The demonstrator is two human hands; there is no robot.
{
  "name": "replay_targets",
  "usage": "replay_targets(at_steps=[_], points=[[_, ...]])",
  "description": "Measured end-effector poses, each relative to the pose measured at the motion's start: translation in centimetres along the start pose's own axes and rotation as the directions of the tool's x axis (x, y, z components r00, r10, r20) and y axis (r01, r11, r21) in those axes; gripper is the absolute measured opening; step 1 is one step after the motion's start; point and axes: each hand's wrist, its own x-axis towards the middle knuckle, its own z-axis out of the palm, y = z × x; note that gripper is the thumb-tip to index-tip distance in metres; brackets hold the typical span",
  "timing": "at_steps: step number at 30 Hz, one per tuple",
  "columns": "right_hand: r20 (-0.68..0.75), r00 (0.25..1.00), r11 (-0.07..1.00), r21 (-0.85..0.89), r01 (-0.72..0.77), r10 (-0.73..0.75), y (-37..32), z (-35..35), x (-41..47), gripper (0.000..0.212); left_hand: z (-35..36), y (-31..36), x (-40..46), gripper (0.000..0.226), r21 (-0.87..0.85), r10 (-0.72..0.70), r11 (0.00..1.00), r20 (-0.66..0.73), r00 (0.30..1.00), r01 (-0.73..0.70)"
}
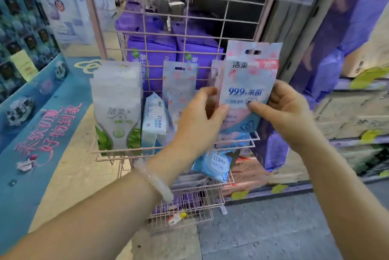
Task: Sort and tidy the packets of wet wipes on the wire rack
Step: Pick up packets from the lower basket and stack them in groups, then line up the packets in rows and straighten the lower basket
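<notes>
Wipes packet (249,87) upright, pinched by left hand (197,120) and right hand (288,112) before wire rack (160,49).

A pink-and-blue packet (249,82) printed "99.9" is standing upright in front of the pink wire rack (160,34), its hang hole at the top. In the upper basket, green-and-white packets (117,108) are standing stacked at the left; a blue-and-white packet (154,120) is leaning beside them; another pink packet (179,89) is standing upright behind. In the basket below, a blue packet (216,165) is lying tilted.
</notes>
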Motion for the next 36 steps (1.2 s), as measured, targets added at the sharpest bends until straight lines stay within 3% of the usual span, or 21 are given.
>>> replay_targets(at_steps=[4,6,8,10,12,14,17,20,22,25,28,33,36], points=[[0.000,0.984,0.961,-0.216,-0.173,0.177,4.6,-1.1,1.0,0.037,2.5,-1.5,2.6,0.041,0.335,-0.220,0.924,0.074,0.973,0.184],[-0.014,0.970,0.905,-0.356,-0.232,0.243,6.3,-1.5,1.1,0.036,3.0,-2.3,3.0,0.048,0.271,-0.302,0.920,0.032,0.953,0.283],[-0.048,0.963,0.858,-0.444,-0.257,0.264,6.8,-1.8,1.6,0.059,3.4,-2.9,3.6,0.052,0.127,-0.353,0.931,0.073,0.933,0.343],[-0.017,0.942,0.901,-0.288,-0.325,0.335,6.6,-1.7,2.5,0.080,4.0,-3.1,4.2,0.058,0.006,-0.357,0.933,0.140,0.923,0.360],[0.117,0.906,0.913,-0.054,-0.404,0.408,6.5,-1.2,3.4,0.062,4.7,-3.2,4.6,0.076,-0.020,-0.342,0.936,0.169,0.924,0.350],[0.194,0.891,0.910,-0.017,-0.415,0.410,6.2,-0.4,4.0,0.036,5.5,-3.2,4.8,0.096,-0.028,-0.315,0.945,0.189,0.930,0.326],[0.119,0.903,0.908,0.023,-0.419,0.413,6.3,0.4,4.5,0.047,6.2,-3.3,4.8,0.103,-0.101,-0.272,0.950,0.191,0.943,0.295],[0.078,0.924,0.919,0.103,-0.381,0.374,6.5,0.2,5.0,0.057,6.3,-3.4,5.5,0.107,-0.015,-0.127,0.992,0.096,0.987,0.129],[0.103,0.931,0.931,0.072,-0.359,0.351,6.8,-0.1,4.8,0.059,6.1,-3.8,5.8,0.110,0.017,-0.056,0.998,0.115,0.992,0.054],[0.111,0.921,0.927,-0.011,-0.374,0.373,7.4,-0.5,4.1,0.060,5.6,-4.9,5.6,0.119,0.067,-0.196,0.980,0.117,0.974,0.189],[0.124,0.928,0.934,0.015,-0.357,0.353,7.5,-0.9,3.9,0.057,5.0,-5.4,5.8,0.116,0.020,-0.323,0.946,0.110,0.940,0.322],[0.171,0.931,0.946,-0.050,-0.319,0.323,7.1,-1.0,4.0,0.065,3.1,-4.1,6.3,0.082,-0.007,-0.414,0.907,0.179,0.893,0.422],[-0.062,0.980,0.982,-0.002,-0.191,0.190,6.4,-1.5,3.0,0.060,2.6,-2.6,5.2,0.073,-0.004,-0.317,0.947,0.173,0.933,0.322]])
